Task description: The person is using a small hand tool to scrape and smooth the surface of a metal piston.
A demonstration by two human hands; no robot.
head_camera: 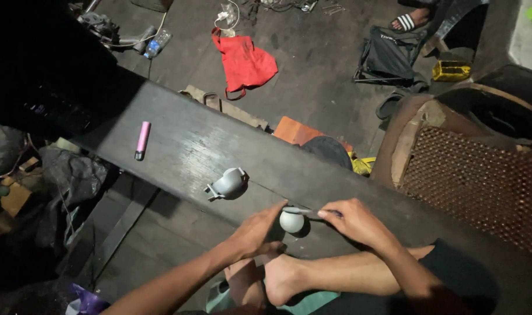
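White ball-shaped part (291, 222), one of it, on the near edge of the dark table (190, 146), pinched between both hands. Left hand (255, 231) pressed against its left side, fingers narrow and laid flat along the table, thumb tip up by the ball's top. Right hand (359, 221) closed around a thin grey tool (304, 210), its tip lying across the top of the ball.

Counted on the table: one grey housing piece (228, 184) just left of and beyond the ball, well apart from it; one pink cylinder with a dark end (141, 140) far to the left, lying alone. Two bare forearms, one bare foot (283, 277) tucked under the near edge.

Open table between the pink cylinder and the grey housing piece, and more bare table right of the right hand. Ball very close to the near edge; grey housing piece close to it as well.

On the floor beyond: one red cloth bag (244, 61), one plastic bottle (157, 44), one black bag (389, 55), one yellow object (451, 70), one orange flat piece (298, 131) partly behind the table. Perforated brown panel (482, 181) at right.

Far left corner black, nothing readable there. Clutter at lower left too dim to name. Sandalled foot (407, 22) at the top edge cut off. Lower side of the ball hidden in shadow.
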